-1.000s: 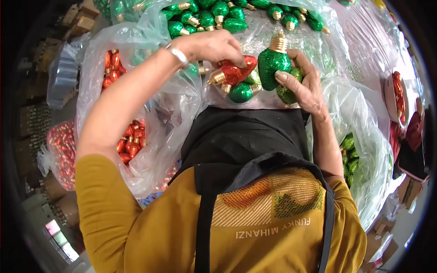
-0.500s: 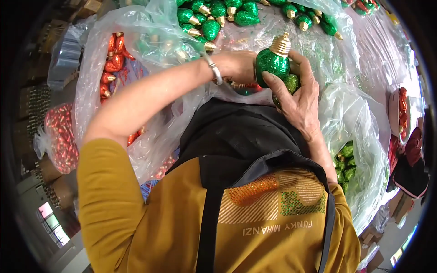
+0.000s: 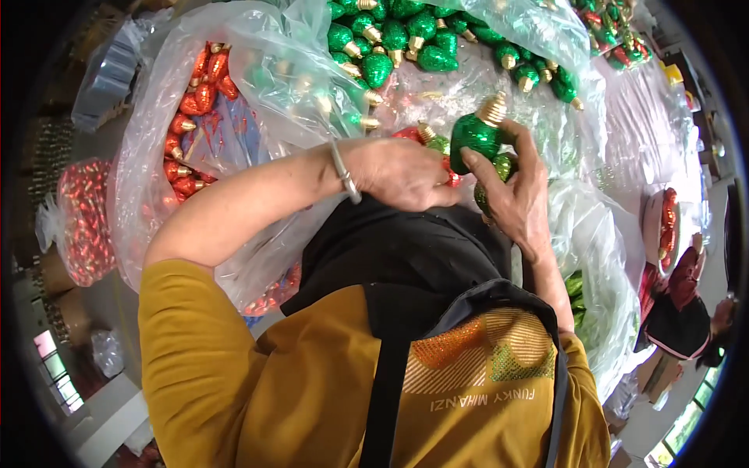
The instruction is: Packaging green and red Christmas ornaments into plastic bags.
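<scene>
My right hand (image 3: 521,191) is closed around a dark green glittery bulb ornament (image 3: 474,139) with a ribbed gold cap tilted upward. A lighter green glittery ornament (image 3: 483,200) sits in the same grip, partly covered by the fingers. Just left of it, my left hand (image 3: 402,173) is back-up with its fingers curled down, and whatever they grip is hidden. Bits of red ornament (image 3: 452,175) show beside those fingers. Beyond the knuckles lies a light green ornament (image 3: 438,144) with a gold cap near it, on the plastic-covered surface.
Dark green bulb ornaments (image 3: 394,35) are heaped at the far side. A clear plastic bag (image 3: 144,148) at left holds red ornaments (image 3: 199,97). Another bag (image 3: 597,234) at right has green ones inside. Farther right, a white container (image 3: 654,226) holds red pieces.
My left hand has moved left and nearer to me, uncovering red and light green ornaments behind it. My right hand keeps both green ornaments, shifted slightly nearer. The view has shifted too.
</scene>
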A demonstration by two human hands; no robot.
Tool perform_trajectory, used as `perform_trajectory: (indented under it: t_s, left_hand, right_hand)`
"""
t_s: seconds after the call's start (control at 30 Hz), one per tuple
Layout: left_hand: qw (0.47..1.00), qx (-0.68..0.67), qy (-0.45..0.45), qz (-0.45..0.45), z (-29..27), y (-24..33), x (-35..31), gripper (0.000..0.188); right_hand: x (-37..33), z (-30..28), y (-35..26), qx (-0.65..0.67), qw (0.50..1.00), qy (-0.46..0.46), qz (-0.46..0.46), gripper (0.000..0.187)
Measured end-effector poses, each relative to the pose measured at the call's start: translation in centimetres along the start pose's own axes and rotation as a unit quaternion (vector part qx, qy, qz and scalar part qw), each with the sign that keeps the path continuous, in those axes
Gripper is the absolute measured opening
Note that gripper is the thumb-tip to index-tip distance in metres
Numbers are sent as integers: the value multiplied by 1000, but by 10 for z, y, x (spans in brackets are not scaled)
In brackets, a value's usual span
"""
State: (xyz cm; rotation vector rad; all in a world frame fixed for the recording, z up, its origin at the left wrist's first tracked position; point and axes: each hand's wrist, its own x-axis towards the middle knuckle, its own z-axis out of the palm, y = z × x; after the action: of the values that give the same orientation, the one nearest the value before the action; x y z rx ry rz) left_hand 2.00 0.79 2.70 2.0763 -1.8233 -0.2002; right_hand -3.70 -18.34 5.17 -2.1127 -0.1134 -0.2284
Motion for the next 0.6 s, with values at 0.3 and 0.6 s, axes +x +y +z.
perform_trajectory:
  t_s: [0.3, 0.6]
  left_hand:
    - [992, -45, 61, -101, 24, 15, -2, 12]
    - [984, -9, 75, -164, 33, 18, -2, 12]
  right_hand:
    - [52, -16, -3, -149, 950, -196, -193, 55]
    - [67, 0, -24, -393, 806, -288, -335, 60]
